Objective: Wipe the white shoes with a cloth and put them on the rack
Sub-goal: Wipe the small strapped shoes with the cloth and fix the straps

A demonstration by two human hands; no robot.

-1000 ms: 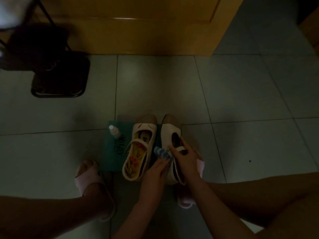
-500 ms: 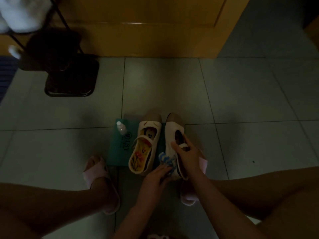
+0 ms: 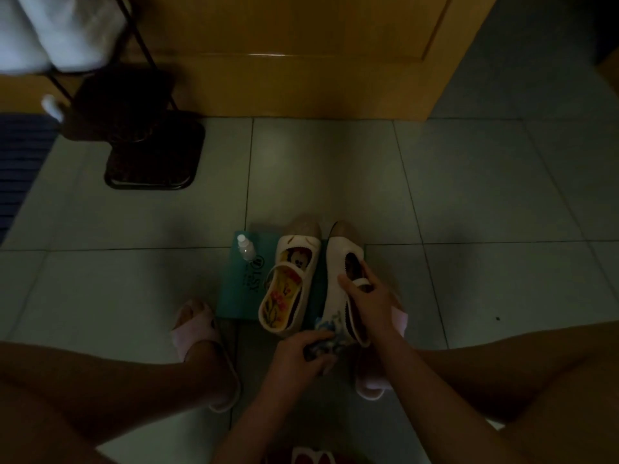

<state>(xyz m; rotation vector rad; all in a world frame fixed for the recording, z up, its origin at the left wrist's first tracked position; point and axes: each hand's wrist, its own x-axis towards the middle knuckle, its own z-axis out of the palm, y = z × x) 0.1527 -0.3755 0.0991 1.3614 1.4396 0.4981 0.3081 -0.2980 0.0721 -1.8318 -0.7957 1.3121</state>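
Note:
Two white shoes stand side by side on a green box (image 3: pixel 239 289) on the tiled floor. The left shoe (image 3: pixel 290 286) lies open, showing a yellow flowered insole. My right hand (image 3: pixel 366 298) grips the right shoe (image 3: pixel 338 272) by its strap and opening, tilting it. My left hand (image 3: pixel 298 358) holds a blue and white cloth (image 3: pixel 326 333) against that shoe's heel side. The dark metal shoe rack (image 3: pixel 147 142) stands at the far left by the wooden door.
A small white bottle (image 3: pixel 246 249) stands on the green box's far left corner. My feet in pink slippers (image 3: pixel 201 333) sit on either side of the box. A dark mat (image 3: pixel 20 169) lies at the left edge. The wooden door (image 3: pixel 301 55) closes off the back.
My left hand has drawn the cloth back along the right shoe from mid side to the heel. The view has shifted, bringing more of the rack into sight.

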